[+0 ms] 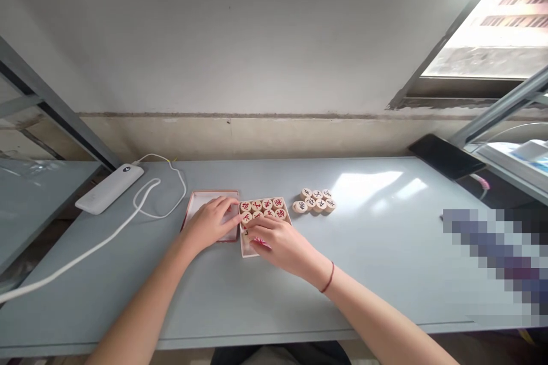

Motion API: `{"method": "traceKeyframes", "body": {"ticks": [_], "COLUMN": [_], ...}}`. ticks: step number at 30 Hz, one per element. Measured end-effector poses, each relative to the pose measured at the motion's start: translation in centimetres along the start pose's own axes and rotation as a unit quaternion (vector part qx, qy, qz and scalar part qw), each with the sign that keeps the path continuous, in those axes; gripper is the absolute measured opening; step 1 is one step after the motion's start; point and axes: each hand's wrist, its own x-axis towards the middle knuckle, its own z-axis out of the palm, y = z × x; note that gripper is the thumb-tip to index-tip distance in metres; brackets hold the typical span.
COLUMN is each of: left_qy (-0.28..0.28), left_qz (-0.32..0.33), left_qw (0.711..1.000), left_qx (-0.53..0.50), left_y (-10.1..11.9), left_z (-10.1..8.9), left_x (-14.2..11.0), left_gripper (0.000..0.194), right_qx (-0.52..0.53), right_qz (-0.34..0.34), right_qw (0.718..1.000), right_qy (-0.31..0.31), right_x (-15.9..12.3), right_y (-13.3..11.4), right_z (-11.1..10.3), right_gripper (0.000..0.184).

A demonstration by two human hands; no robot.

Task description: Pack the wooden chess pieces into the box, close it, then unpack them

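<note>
A small open box on the grey table holds several round wooden chess pieces with red characters. Its red-edged lid lies just left of it. My left hand rests flat on the lid, fingers stretched toward the box's left edge. My right hand covers the near half of the box, its fingertips curled down onto the pieces there; what they pinch is hidden. A loose cluster of several wooden pieces with dark characters lies on the table just right of the box.
A white power bank with a looping white cable lies at the left. A black phone sits at the far right edge by a metal frame. A wall runs behind the table.
</note>
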Motion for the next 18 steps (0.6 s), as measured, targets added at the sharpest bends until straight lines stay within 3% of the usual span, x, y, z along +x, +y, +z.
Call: {"method": "traceKeyframes", "body": {"ticks": [2,5,9,18], "left_qy": [-0.007,-0.006,0.004,0.007], "left_qz": [-0.011,-0.007,0.017,0.017], "left_qw": [1.0,1.0,0.999,1.0], "left_qx": [-0.01,-0.023,-0.027,-0.024], "left_y": [0.11,0.39,0.53,0.27], "left_z": [0.21,0.26,0.22,0.49], "left_x": [0.0,-0.02,0.0,-0.04], "left_gripper": [0.035,0.037,0.033,0.031], "right_qx": [-0.031,-0.069,-0.109,-0.124], "right_qz": [0.018,0.059,0.06,0.063], "right_qw": [0.999,0.995,0.988,0.987], "right_qy": [-0.017,-0.051,-0.093,-0.086], "right_x": [0.0,-0.06,0.06,0.52], "right_y": [0.07,0.23,0.37,0.03], "right_z": [-0.11,-0.51,-0.78,-0.65], "right_gripper": [0.013,0.023,0.026,0.015]}}
